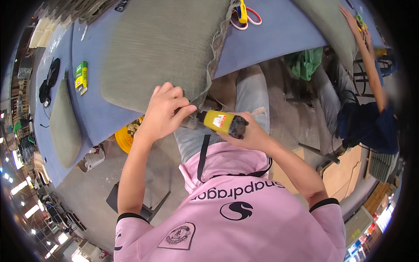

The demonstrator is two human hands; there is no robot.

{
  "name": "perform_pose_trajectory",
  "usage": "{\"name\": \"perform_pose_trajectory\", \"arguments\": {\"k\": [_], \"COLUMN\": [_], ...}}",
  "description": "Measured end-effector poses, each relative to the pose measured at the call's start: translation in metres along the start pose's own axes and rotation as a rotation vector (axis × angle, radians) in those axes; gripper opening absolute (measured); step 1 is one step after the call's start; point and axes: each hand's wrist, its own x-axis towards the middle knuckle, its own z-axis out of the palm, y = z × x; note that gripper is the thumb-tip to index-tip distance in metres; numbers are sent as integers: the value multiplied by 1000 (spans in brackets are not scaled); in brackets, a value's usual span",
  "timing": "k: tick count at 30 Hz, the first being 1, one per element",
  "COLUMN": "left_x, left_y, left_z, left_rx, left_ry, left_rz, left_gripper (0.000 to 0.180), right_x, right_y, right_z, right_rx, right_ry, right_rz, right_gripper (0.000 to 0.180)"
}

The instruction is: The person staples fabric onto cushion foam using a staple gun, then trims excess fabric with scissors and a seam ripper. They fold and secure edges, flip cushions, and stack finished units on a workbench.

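Note:
A large panel covered in grey-green fabric [152, 52] lies on the blue-topped table, its near corner toward me. Along its right side the fabric edge is loose and frayed. At that corner my left hand [165, 112] has its fingers curled over the fabric, thumb pointing right. My right hand [252, 134] is wrapped round a yellow staple gun [217, 122] with a black end cap. The gun's nose points left, close to my left thumb and the panel's edge; whether it touches is hidden.
Scissors with red-and-white handles [253, 19] and a yellow-handled tool [242, 12] lie on the blue table [257, 41] beyond the panel. At left are a green-yellow box [81, 77], a black cable [49, 83] and a smaller covered piece [64, 124]. Another person's arm [371, 72] works at right, past a green bag [305, 63].

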Motion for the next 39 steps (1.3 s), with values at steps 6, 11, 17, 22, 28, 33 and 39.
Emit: {"name": "perform_pose_trajectory", "arguments": {"k": [6, 11, 17, 22, 28, 33, 39], "left_x": [-64, -54, -30, -142, -150, -100, -42], "left_y": [22, 10, 50, 61, 53, -49, -42], "left_z": [32, 79, -55, -154, -158, -55, -2], "left_rx": [114, 304, 285, -482, -904, -1063, -579], "left_ry": [246, 580, 827, 1656, 1744, 1054, 853], "left_rz": [-213, -176, 146, 88, -536, -683, -617], "left_gripper": [76, 76, 59, 53, 64, 67, 73], "right_x": [30, 106, 162, 140, 74, 106, 184], "right_y": [-15, 25, 106, -45, -51, -45, 14], "right_z": [-109, -187, -234, -179, -150, -158, -196], "right_rx": [335, -183, -556, 251, 468, 275, -401], "right_ry": [-61, 97, 268, 286, 442, 382, 173], "right_rz": [804, 631, 386, 33, -244, 160, 338], "right_gripper": [64, 80, 80, 86, 94, 77, 56]}}
